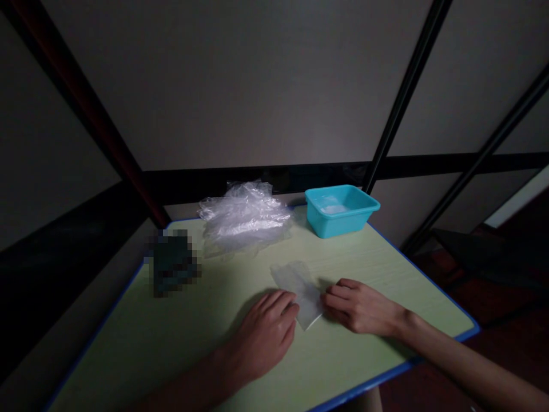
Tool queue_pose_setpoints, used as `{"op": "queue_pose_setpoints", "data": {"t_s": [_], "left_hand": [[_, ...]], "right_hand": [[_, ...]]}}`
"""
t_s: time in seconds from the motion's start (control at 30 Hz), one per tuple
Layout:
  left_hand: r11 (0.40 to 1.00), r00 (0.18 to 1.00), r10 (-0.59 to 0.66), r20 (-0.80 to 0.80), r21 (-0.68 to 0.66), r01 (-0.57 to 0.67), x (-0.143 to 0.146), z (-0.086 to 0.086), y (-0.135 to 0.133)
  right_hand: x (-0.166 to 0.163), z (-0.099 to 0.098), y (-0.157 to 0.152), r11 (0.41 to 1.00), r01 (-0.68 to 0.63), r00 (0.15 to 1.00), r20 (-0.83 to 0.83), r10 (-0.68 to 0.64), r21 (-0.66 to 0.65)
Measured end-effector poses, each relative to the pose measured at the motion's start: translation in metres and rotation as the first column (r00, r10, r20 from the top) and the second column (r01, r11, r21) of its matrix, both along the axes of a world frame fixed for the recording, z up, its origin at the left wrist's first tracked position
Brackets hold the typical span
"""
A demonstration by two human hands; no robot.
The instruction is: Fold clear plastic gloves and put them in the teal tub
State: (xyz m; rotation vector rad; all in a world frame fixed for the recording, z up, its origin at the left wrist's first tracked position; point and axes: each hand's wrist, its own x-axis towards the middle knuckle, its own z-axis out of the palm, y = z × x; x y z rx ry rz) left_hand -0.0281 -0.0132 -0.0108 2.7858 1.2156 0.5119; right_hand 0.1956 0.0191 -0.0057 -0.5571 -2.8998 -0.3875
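Both hands rest on the table (150,343), meeting at a small clear plastic bag (299,292) that lies flat near the front edge. The left hand (266,335) presses its curled fingers on the bag's near corner; the right hand (360,308) seems to pinch the opposite edge, though dim light blurs this. Behind lie a heap of plastic bags (244,220) and a blue tub (341,210).

Turquoise tub (341,220); pale green table (171,337), blue-edged; clear plastic bags (244,220); translucent sheet (300,289).
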Motion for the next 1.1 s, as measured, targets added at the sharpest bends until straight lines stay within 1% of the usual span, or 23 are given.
{"op": "queue_pose_setpoints", "data": {"t_s": [0.1, 0.13, 0.2, 0.3, 0.37, 0.43, 0.5, 0.57, 0.63, 0.7, 0.73, 0.83, 0.87, 0.9, 0.93, 0.97, 1.03, 1.07, 1.1], "left_hand": [[1.000, 0.999, 0.007, 0.039, -0.022, -0.006, -0.001, -0.001, 0.001], [1.000, 0.998, 0.006, 0.063, -0.020, -0.005, -0.001, -0.002, 0.001], [1.000, 0.993, 0.007, 0.115, -0.008, -0.007, -0.001, -0.004, 0.001], [1.000, 0.983, 0.025, 0.180, -0.004, -0.024, -0.001, -0.006, 0.004], [0.999, 0.973, 0.048, 0.225, -0.028, -0.042, 0.000, -0.006, 0.007], [0.996, 0.958, 0.077, 0.276, -0.071, -0.060, 0.001, -0.005, 0.011], [0.987, 0.936, 0.129, 0.328, -0.132, -0.090, 0.002, -0.004, 0.015], [0.967, 0.891, 0.220, 0.396, -0.211, -0.144, 0.003, -0.006, 0.020], [0.928, 0.811, 0.327, 0.485, -0.326, -0.180, 0.004, -0.009, 0.027], [0.869, 0.707, 0.436, 0.557, -0.464, -0.170, 0.005, -0.012, 0.034], [0.830, 0.658, 0.491, 0.571, -0.537, -0.154, 0.005, -0.013, 0.037], [0.701, 0.538, 0.641, 0.547, -0.702, -0.122, 0.005, -0.013, 0.045], [0.672, 0.511, 0.671, 0.538, -0.732, -0.113, 0.005, -0.013, 0.046], [0.655, 0.492, 0.687, 0.535, -0.749, -0.101, 0.005, -0.012, 0.047], [0.647, 0.480, 0.695, 0.535, -0.757, -0.092, 0.005, -0.011, 0.048], [0.640, 0.474, 0.700, 0.534, -0.763, -0.085, 0.005, -0.010, 0.049], [0.626, 0.479, 0.704, 0.524, -0.777, -0.071, 0.005, -0.009, 0.050], [0.618, 0.483, 0.707, 0.517, -0.783, -0.067, 0.005, -0.009, 0.051], [0.611, 0.486, 0.710, 0.509, -0.789, -0.065, 0.006, -0.009, 0.051]], "right_hand": [[-0.001, 0.000, 0.002, 0.998, -0.032, 0.997, -0.066, 0.029, -0.047], [-0.001, 0.001, 0.002, 0.995, -0.039, 0.995, -0.094, 0.030, -0.090], [-0.002, 0.003, 0.002, 0.975, -0.038, 0.988, -0.153, 0.005, -0.219], [-0.005, 0.006, 0.004, 0.899, -0.002, 0.969, -0.222, -0.105, -0.437], [-0.007, 0.008, 0.006, 0.835, 0.043, 0.949, -0.240, -0.206, -0.548], [-0.010, 0.009, 0.010, 0.780, 0.079, 0.922, -0.252, -0.295, -0.621], [-0.014, 0.008, 0.016, 0.743, 0.091, 0.883, -0.291, -0.368, -0.663], [-0.021, 0.005, 0.025, 0.702, 0.069, 0.829, -0.350, -0.435, -0.709], [-0.030, 0.000, 0.036, 0.639, 0.037, 0.767, -0.388, -0.512, -0.769], [-0.037, -0.006, 0.047, 0.586, 0.029, 0.717, -0.392, -0.576, -0.810], [-0.041, -0.008, 0.051, 0.574, 0.037, 0.699, -0.390, -0.600, -0.818], [-0.045, -0.010, 0.055, 0.585, 0.077, 0.649, -0.405, -0.644, -0.807], [-0.045, -0.009, 0.053, 0.606, 0.103, 0.630, -0.420, -0.653, -0.788], [-0.044, -0.007, 0.050, 0.642, 0.136, 0.622, -0.440, -0.648, -0.754], [-0.043, -0.004, 0.045, 0.690, 0.168, 0.639, -0.455, -0.620, -0.704], [-0.042, -0.002, 0.040, 0.744, 0.194, 0.682, -0.457, -0.571, -0.640], [-0.041, 0.000, 0.029, 0.837, 0.211, 0.814, -0.383, -0.437, -0.505], [-0.041, -0.001, 0.024, 0.865, 0.205, 0.873, -0.314, -0.373, -0.459], [-0.042, -0.002, 0.020, 0.882, 0.205, 0.914, -0.240, -0.328, -0.425]]}}
